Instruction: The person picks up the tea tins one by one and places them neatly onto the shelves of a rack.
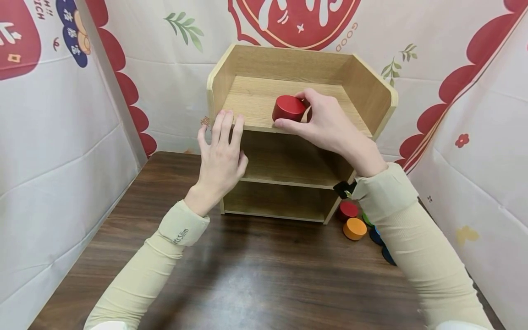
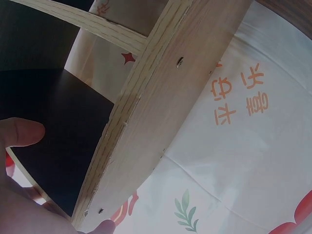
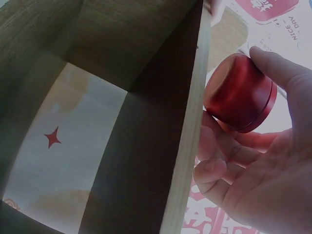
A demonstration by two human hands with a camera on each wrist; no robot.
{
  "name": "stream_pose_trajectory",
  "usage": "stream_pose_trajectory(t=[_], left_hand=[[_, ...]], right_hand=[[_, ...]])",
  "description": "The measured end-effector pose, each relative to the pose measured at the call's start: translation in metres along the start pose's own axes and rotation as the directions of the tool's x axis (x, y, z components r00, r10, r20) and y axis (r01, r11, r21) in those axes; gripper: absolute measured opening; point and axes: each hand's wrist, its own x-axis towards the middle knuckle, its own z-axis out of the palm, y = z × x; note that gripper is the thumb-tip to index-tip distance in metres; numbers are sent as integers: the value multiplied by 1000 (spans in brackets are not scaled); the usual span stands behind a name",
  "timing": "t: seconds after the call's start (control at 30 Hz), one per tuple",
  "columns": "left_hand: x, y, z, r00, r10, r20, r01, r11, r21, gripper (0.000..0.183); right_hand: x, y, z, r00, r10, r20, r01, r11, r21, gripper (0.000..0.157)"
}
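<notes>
My right hand (image 1: 330,120) pinches a red round tin (image 1: 289,108) between thumb and fingers at the front of the wooden shelf unit's (image 1: 288,62) top board. In the right wrist view the lidded red tin (image 3: 241,92) leans at an angle in that view, right by the board's edge. My left hand (image 1: 222,153) rests on the front left corner of the same board, its fingers reaching over the edge. The left wrist view has its thumb (image 2: 27,132) below the board, apart from the fingers.
Right of the unit, another red tin (image 1: 348,209), an orange tin (image 1: 354,228) and several blue and green ones, partly hidden by my right sleeve (image 1: 406,229), sit on the dark wooden table (image 1: 247,275). Printed cloth (image 1: 165,91) hangs behind and at both sides.
</notes>
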Motion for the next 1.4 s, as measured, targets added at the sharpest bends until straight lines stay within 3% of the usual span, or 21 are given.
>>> stream_pose_trajectory(t=[0.4, 1.4], left_hand=[[0, -1, 1, 1000, 6, -28, -5, 1000, 12, 72], [-1, -1, 1, 1000, 8, -27, -8, 1000, 8, 70]], right_hand=[[24, -5, 12, 998, 50, 38, -49, 999, -19, 64], [33, -7, 18, 993, 72, 92, -66, 996, -64, 67]])
